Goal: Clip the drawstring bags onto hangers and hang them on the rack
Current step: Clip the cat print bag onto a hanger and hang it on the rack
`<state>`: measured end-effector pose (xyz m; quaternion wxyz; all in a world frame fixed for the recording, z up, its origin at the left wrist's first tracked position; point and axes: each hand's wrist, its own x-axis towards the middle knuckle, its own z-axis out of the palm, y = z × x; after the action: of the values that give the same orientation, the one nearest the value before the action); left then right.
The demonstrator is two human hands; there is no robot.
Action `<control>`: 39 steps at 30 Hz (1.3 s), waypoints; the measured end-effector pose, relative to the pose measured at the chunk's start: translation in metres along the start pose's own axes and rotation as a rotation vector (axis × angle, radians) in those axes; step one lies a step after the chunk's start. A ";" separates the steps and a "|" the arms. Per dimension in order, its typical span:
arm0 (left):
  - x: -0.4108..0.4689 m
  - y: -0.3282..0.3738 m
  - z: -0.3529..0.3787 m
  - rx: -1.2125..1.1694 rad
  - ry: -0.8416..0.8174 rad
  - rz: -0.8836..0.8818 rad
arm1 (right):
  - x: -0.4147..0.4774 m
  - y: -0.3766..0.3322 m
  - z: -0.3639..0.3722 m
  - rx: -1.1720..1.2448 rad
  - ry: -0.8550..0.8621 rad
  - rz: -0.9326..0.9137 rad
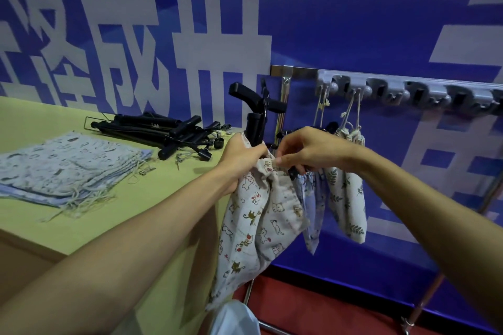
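A cat-print drawstring bag (253,228) hangs in mid-air in front of me, off the table's right edge. My left hand (239,155) grips its gathered top together with a black hanger (255,119) that rises above my fingers. My right hand (304,149) pinches the bag's top edge at a black clip (292,171) of that hanger. Behind it the rack's rail (408,87) carries a blue-patterned bag (310,207) and a leaf-print bag (345,198).
A stack of flat drawstring bags (68,166) lies on the green table (122,215) to the left, with a pile of black hangers (168,133) behind it. The rack's metal legs (424,299) stand on red floor at right. A blue banner wall (353,22) is close behind.
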<state>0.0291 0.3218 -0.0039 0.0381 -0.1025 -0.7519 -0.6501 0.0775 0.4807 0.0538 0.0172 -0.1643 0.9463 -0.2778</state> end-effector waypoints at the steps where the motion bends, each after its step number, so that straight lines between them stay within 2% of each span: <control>1: -0.001 -0.001 -0.003 0.001 0.001 0.002 | 0.002 0.000 0.003 0.017 -0.011 -0.013; 6: -0.001 -0.004 -0.015 0.026 -0.002 0.000 | 0.008 -0.002 0.010 0.161 0.039 0.001; 9: -0.002 -0.005 -0.021 0.034 -0.003 -0.008 | 0.008 -0.008 0.010 0.515 -0.038 0.087; 11: -0.001 -0.005 -0.025 0.025 0.011 -0.019 | 0.008 -0.009 0.012 0.770 -0.016 0.150; 14: -0.004 -0.004 -0.028 -0.007 -0.002 -0.015 | 0.008 -0.010 0.019 0.908 0.076 0.204; 24: -0.006 -0.016 -0.043 0.194 0.007 0.211 | 0.004 -0.012 0.036 0.702 0.287 0.148; 29: -0.006 -0.019 -0.047 0.155 0.075 0.167 | 0.007 -0.014 0.041 0.660 0.317 0.084; 32: -0.011 -0.018 -0.051 0.036 0.117 0.171 | 0.007 -0.002 0.055 0.368 0.416 0.077; 34: -0.014 -0.019 -0.051 -0.022 0.126 0.175 | 0.006 0.002 0.063 0.146 0.398 0.073; 36: -0.014 -0.022 -0.051 -0.069 0.136 0.163 | 0.004 0.004 0.069 0.058 0.343 0.078; 39: -0.011 -0.026 -0.049 -0.093 0.157 0.162 | 0.002 0.003 0.073 -0.016 0.350 0.042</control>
<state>0.0313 0.2684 -0.0238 0.1445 -0.1134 -0.7049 -0.6852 0.0842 0.4446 -0.0088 -0.1435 -0.0938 0.9403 -0.2940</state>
